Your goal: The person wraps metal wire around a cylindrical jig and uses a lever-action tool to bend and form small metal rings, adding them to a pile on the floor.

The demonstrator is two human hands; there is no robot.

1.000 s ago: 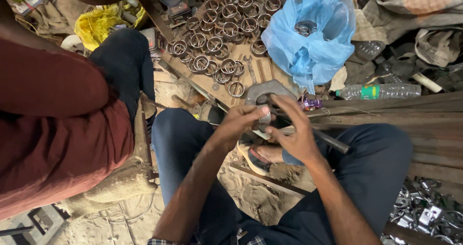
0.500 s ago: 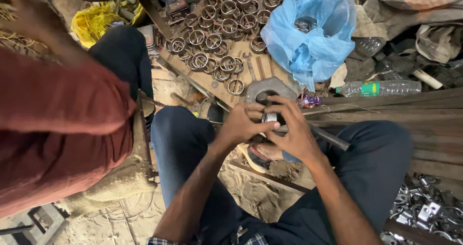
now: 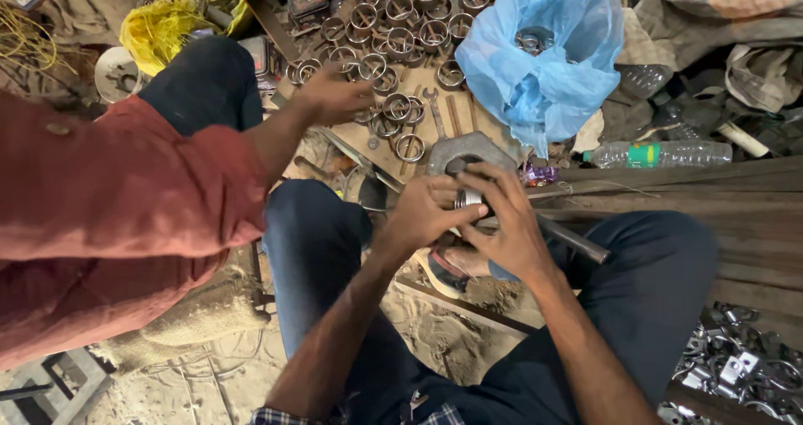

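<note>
The left hand (image 3: 422, 216) and right hand (image 3: 502, 220) are pinching a small ridged metal ring (image 3: 468, 199) with curled fingers over the grey hexagonal steel die (image 3: 468, 153), while many finished silver rings (image 3: 393, 23) are lying beyond.

A blue plastic bag (image 3: 544, 65) is lying open at the top right, with metal rings inside. A clear plastic bottle (image 3: 661, 154) with a green label (image 3: 641, 155) is lying on its side just below it. A yellow bag (image 3: 167, 25) is sitting crumpled at the top left. A small purple wrapper (image 3: 539, 174) is lying beside the bottle.
</note>
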